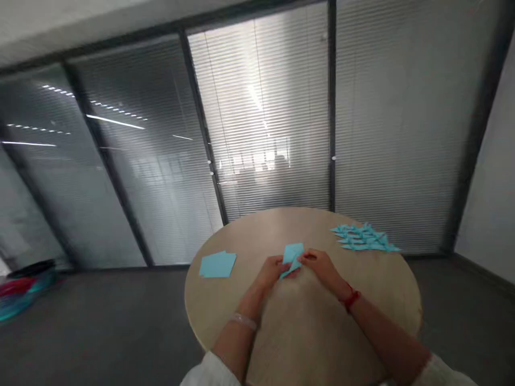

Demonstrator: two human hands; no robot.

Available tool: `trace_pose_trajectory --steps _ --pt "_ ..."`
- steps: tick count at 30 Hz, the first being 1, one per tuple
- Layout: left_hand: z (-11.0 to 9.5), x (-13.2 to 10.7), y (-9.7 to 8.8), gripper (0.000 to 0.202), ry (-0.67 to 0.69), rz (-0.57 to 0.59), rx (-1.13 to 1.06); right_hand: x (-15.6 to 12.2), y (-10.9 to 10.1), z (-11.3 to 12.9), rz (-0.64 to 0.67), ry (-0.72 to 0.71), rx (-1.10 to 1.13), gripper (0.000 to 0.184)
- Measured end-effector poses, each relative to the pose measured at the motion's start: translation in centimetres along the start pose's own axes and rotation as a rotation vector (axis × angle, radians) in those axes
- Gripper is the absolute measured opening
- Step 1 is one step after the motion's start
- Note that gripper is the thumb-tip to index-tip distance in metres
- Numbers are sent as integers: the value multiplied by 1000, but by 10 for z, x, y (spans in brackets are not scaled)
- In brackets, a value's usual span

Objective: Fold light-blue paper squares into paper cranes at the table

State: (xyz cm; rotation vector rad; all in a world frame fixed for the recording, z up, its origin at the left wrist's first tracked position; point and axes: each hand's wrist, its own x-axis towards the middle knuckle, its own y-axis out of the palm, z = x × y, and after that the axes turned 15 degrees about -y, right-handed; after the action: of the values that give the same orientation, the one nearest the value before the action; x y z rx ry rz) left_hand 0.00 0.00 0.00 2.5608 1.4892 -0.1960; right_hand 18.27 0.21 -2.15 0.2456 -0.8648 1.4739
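My left hand (269, 272) and my right hand (317, 266) pinch a folded sheet of light blue paper (292, 259) between them, above the middle of a round light wood table (362, 287). Part of the sheet is hidden behind my fingers. Left of my left hand, a small stack of square light blue paper (218, 264) lies flat. Beyond my right hand, a loose pile of folded light blue paper pieces (364, 238) lies near the far edge.
Glass partitions with slatted blinds (265, 118) stand behind the table. A grey floor surrounds it. A heap of teal and red items (24, 289) sits on the floor at the far left.
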Motion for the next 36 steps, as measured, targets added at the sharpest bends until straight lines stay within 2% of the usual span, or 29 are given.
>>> trace_pose_trajectory --steps 8,15,22,29,31,36 --pt "-2 -3 4 47 -70 12 -16 -1 2 -2 -12 34 69 25" --pt "3 0 2 46 -35 11 25 -2 6 -8 -26 19 20 24" --pt "-1 -3 5 41 -81 -62 23 -3 6 -4 -38 1 71 20" --pt "0 -2 5 39 -81 -78 55 -4 7 1 -76 -17 170 20" --pt "1 -1 4 39 -75 -65 61 -4 8 1 -94 -7 227 27" --pt "3 0 3 41 -72 -42 76 -3 8 2 -96 34 399 72"
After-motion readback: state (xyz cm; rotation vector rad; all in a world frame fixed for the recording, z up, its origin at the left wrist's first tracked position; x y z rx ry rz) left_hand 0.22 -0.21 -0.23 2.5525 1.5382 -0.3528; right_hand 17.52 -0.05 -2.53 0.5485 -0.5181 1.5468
